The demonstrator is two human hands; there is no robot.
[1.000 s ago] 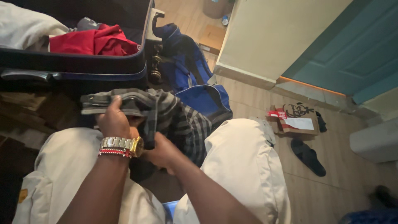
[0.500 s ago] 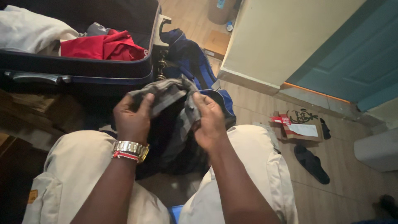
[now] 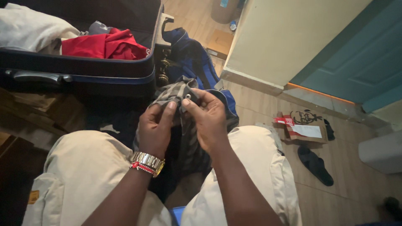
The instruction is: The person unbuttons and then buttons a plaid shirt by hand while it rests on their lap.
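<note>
Flanking beige wall (image 3: 289, 37), pale wood-plank floor (image 3: 335, 196)

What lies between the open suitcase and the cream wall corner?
In the head view, a blue bag lies on the floor between the suitcase and the wall corner.

Seated with knees apart, garment (image 3: 180, 109) held between left hand (image 3: 155, 127) and right hand (image 3: 208, 119), above the gap between the thighs. Ahead and to the left, an open suitcase (image 3: 83, 69) with clothes (image 3: 102, 44) inside. Just right of the suitcase, behind the hands, a bag (image 3: 190, 62) on the floor. Farther right, a box (image 3: 303, 125) near the door (image 3: 347, 54), with a sandal (image 3: 315, 164) just in front of it.
</note>
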